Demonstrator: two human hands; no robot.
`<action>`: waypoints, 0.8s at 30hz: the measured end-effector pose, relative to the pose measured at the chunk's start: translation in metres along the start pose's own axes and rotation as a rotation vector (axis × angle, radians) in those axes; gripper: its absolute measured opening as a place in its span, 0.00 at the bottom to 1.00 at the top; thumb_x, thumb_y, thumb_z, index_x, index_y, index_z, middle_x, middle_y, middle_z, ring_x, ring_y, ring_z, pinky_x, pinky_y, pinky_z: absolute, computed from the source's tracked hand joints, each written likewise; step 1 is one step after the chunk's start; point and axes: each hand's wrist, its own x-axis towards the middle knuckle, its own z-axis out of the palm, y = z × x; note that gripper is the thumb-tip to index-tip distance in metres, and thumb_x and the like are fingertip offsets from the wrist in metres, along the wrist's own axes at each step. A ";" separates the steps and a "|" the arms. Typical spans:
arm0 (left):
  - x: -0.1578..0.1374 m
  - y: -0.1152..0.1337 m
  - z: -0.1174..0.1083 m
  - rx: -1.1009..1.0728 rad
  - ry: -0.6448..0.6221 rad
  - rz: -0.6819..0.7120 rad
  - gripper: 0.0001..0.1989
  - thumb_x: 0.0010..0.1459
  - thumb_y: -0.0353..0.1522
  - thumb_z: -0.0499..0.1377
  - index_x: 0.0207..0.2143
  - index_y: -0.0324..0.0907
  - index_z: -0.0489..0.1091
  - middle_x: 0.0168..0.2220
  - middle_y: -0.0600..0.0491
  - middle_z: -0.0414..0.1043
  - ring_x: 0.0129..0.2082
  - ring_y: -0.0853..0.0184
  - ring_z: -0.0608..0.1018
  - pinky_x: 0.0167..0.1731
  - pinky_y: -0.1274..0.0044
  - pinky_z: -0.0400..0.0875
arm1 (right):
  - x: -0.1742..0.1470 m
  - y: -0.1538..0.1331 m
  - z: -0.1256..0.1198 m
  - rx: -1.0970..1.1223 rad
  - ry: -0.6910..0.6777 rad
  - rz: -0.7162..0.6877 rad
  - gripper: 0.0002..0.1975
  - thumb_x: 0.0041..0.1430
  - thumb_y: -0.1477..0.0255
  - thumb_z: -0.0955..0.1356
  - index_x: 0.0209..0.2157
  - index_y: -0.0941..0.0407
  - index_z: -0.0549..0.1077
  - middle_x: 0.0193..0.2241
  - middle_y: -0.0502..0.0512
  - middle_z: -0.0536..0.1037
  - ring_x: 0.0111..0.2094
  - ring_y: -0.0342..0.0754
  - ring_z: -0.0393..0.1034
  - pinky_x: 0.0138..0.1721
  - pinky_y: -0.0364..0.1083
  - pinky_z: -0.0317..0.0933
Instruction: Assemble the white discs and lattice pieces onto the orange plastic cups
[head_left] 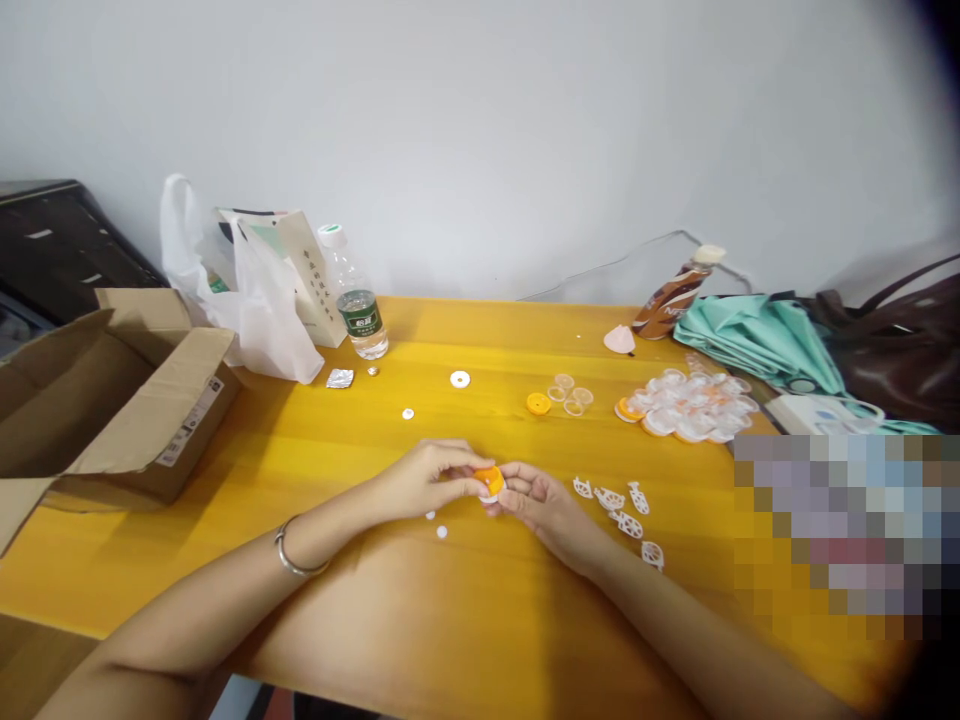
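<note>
A: What's the biggest thing before us, counting from our held piece with twelve o'clock toward the wall?
B: The yellow-brown wooden surface (480, 620), which spreads all around. Next we have an open brown cardboard box (135, 440) between nine and ten o'clock.
A: And after that?
B: A white translucent plastic bag (274, 310) at ten, and a folded mint-green fabric umbrella (761, 335) at two. Near eleven we find a clear plastic bottle with a green label (361, 315). At about two, nearer than the umbrella, lies a cluster of clear plastic cups with orange bases (690, 405).
A: What are our hands doing?
B: They're close together on one thing. Our left hand (439, 478) pinches it from nine o'clock; our right hand (551, 513) grips it from about four. It's an orange and white round plastic piece (491, 482), at our clock's centre.
A: Anything smaller?
B: White plastic spoked pieces (610, 498) just past three, a flat orange plastic disc (538, 403) at one, a white ring-shaped disc (460, 379) between eleven and twelve. Smallest, a tiny white round disc (442, 532) between seven and eight.
</note>
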 end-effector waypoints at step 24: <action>-0.003 -0.003 0.008 0.437 0.226 0.199 0.10 0.58 0.34 0.53 0.39 0.40 0.69 0.37 0.49 0.70 0.38 0.67 0.72 0.40 0.76 0.66 | 0.002 0.012 0.007 -0.164 0.283 -0.252 0.14 0.44 0.71 0.72 0.34 0.53 0.66 0.36 0.54 0.77 0.36 0.46 0.73 0.43 0.49 0.66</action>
